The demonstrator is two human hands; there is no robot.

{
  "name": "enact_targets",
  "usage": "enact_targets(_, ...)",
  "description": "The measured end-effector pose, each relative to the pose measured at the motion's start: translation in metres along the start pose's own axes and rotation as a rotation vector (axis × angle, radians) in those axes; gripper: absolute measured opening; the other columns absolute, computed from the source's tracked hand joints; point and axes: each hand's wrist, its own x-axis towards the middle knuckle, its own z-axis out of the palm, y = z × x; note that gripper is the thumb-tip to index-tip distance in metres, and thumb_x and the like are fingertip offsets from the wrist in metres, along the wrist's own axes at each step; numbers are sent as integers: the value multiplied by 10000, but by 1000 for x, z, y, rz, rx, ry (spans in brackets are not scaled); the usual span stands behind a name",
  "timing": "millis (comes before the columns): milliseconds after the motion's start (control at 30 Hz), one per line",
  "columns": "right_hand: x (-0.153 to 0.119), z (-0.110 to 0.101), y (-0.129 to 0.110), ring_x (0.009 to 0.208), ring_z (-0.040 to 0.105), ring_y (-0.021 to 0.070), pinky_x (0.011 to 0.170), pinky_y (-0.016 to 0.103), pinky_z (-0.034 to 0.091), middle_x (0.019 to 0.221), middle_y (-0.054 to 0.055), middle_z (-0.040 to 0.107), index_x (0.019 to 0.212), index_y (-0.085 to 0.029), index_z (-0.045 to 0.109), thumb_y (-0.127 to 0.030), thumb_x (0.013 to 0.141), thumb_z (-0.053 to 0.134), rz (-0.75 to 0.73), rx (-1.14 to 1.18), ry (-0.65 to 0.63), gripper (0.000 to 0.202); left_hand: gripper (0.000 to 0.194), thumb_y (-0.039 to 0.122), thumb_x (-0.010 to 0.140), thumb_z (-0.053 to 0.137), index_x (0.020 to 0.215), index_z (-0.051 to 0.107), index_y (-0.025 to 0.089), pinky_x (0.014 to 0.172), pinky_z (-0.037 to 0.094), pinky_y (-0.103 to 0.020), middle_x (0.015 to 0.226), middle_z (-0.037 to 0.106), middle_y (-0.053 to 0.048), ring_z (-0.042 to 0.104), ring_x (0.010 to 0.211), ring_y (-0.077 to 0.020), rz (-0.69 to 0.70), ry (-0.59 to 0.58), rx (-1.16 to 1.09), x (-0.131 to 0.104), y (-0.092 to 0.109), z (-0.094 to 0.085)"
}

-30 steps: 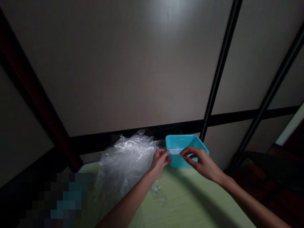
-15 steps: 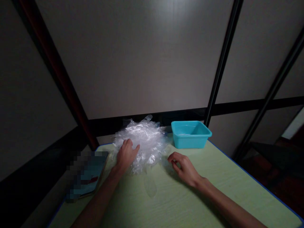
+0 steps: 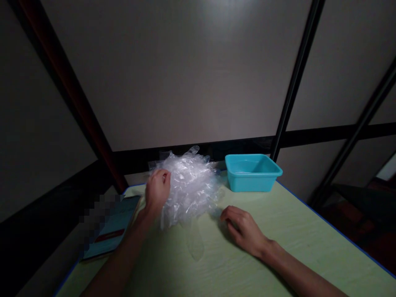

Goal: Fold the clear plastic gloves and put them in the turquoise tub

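A heap of clear, crinkled plastic gloves (image 3: 192, 185) lies at the back of the pale green table (image 3: 247, 264). My left hand (image 3: 157, 187) is at the heap's left side, thumb and fingers pinched together; whatever is between the fingertips is too small to make out. To the right of the heap, my right hand (image 3: 241, 227) rests low over the table with its fingers curled, and what they may hold is hidden. One thin clear glove (image 3: 194, 241) sticks out flat from the heap's front edge. Beyond my right hand stands a turquoise plastic basin (image 3: 252, 181).
A flat bluish book or folder (image 3: 114, 227) with a red strip lies at the table's left edge, partly blurred. Behind the table rises a grey panelled wall (image 3: 198, 82) with dark vertical strips. Dark furniture stands at the far right.
My left hand has moved a little left and up, and its fingers have closed from a spread pose. My right hand has barely moved. The view has shifted slightly.
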Motion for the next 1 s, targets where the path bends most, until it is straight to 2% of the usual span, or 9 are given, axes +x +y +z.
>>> enact_targets(133,1,-1,-1,692,538,144,637,245,420,766,24,586,780,-184,531,-30,717,391,114,127,87,217,240,237,888,277,883,505,166,709,421,-229,889,579,-50,568,831,-167,44,26,-3,-3,26,-16)
enact_targets(233,1,-3,0,697,544,144,634,243,422,767,23,589,785,-177,537,-28,719,392,137,129,95,218,233,331,861,355,871,519,165,717,419,-293,889,580,-69,568,838,-223,38,-25,55,-9,34,-17)
enact_targets(333,1,-4,1,693,541,144,637,247,421,773,23,588,800,-174,541,-19,716,398,135,116,81,227,294,369,784,470,932,519,119,698,412,-378,985,554,-161,543,897,-329,-26,-99,136,-12,22,-8)
enact_targets(400,0,-3,2,688,537,143,638,248,417,771,24,586,806,-172,543,-15,713,407,124,106,66,227,250,304,736,522,892,541,110,679,408,-379,975,562,-181,547,889,-346,-52,-183,164,-12,7,-1)
enact_targets(467,0,-3,3,690,535,145,640,248,414,767,24,585,805,-171,544,-12,710,416,115,98,56,225,67,200,699,528,712,563,145,647,403,-333,829,605,-130,579,804,-301,-57,-289,162,-10,-7,5)
enact_targets(533,0,-3,3,693,535,147,638,247,412,768,25,585,808,-172,544,-12,709,421,111,94,50,225,110,141,693,497,593,533,172,608,388,-295,715,606,-83,587,741,-260,-62,-356,148,-8,-17,9)
enact_targets(767,0,-2,4,695,529,151,638,248,402,766,23,578,810,-178,551,-17,708,431,114,108,25,226,227,286,715,614,557,505,167,554,374,-265,589,537,11,549,623,-184,-73,-428,-11,-9,-22,20)
enact_targets(867,-1,-3,4,697,526,151,639,249,398,763,21,577,805,-179,555,-15,702,431,125,128,20,230,225,216,777,570,571,500,154,593,400,-268,586,520,31,526,591,-136,-86,-375,-142,-6,-22,20)
enact_targets(1000,0,-2,3,688,530,146,639,252,407,754,17,582,786,-176,561,-31,713,435,159,186,40,205,191,151,730,493,547,458,194,618,396,-266,558,510,18,558,689,-191,-115,-144,-401,5,-10,2)
